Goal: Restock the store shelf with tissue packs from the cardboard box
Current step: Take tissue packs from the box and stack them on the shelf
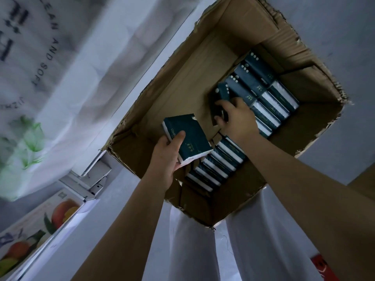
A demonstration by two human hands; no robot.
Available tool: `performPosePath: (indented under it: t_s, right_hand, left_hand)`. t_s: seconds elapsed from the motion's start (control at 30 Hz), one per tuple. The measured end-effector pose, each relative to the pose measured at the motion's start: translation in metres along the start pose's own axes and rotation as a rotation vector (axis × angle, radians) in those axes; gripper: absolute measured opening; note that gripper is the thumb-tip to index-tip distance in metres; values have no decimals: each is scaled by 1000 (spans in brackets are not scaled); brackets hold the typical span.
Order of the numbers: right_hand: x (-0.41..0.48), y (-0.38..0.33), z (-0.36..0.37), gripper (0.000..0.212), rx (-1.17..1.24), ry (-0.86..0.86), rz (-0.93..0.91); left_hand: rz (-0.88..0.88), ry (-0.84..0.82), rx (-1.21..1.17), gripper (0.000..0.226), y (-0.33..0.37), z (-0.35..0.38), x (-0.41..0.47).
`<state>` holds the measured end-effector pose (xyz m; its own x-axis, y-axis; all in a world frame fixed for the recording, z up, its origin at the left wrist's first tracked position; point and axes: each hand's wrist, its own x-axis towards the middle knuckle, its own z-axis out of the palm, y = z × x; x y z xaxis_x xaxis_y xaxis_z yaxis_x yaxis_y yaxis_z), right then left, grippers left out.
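Nearest, over the near-left part of the cardboard box (pixel 178 82), one tissue pack (pixel 192 138) is held in the left hand (pixel 167 157). The thumb is laid across its dark green face and the fingers are curled beneath, so the pack is pinched flat and kept clear of the others. Just beyond, along the near wall of the box, a near row (pixel 219 165) of packs is stood on edge, dark wrap alternating with white tissue ends.

Further in, the right hand (pixel 237 118) is lowered to the middle of the box. Its thumb and fingers are curled round the end pack (pixel 223 91) of the far rows (pixel 269 102), and that pack is tipped out of line with its neighbours. A second pack is judged to be in the course of being drawn.

It is best gripped across its narrow sides and lifted straight up, so that the tightly set neighbours are not dragged along. The film wrap looks soft, so a firm but light squeeze is advised.

The packs are seen as small flat bricks in dark green film, with pale lettering and white dots on one edge. The far rows are pressed against the far-right wall of the box.
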<state>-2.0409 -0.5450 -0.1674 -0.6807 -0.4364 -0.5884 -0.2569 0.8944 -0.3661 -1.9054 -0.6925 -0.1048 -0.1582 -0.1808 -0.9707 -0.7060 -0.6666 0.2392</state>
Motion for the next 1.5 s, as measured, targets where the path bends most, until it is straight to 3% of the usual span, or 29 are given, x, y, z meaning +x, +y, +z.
performPosePath:
  t_s: [0.1, 0.17, 0.33, 0.47, 0.73, 0.87, 1.07, 1.3, 1.5]
  right_hand:
    - [-30, -19, -25, 33, 395, 90, 14]
    - [-55, -35, -54, 30, 541, 161, 36]
    - [-125, -77, -154, 44, 889, 246, 195]
    - [-186, -113, -261, 55, 869, 200, 159]
    - [-290, -192, -458, 70, 991, 225, -44]
    - [-331, -219, -513, 81, 1116, 258, -79]
    - [-366, -254, -586, 90, 1112, 208, -315]
    - [-391, -293, -656, 76, 1082, 190, -571]
    - [-409, -320, -699, 58, 1263, 171, -670]
  left_hand:
    - [8, 29, -57, 22, 7, 1, -28]
    - [18, 47, -94, 27, 16, 5, -58]
    - [19, 44, -192, 32, 48, 16, -166]
    - [63, -95, -248, 35, 73, 21, -284]
    - [335, -124, -269, 27, 115, 24, -491]
    - [490, -108, -189, 29, 144, 23, -560]
    - [638, -56, -238, 28, 167, 19, -631]
    - [880, -111, -86, 35, 195, 16, -701]
    - [1134, 8, 3, 31, 226, 8, -770]
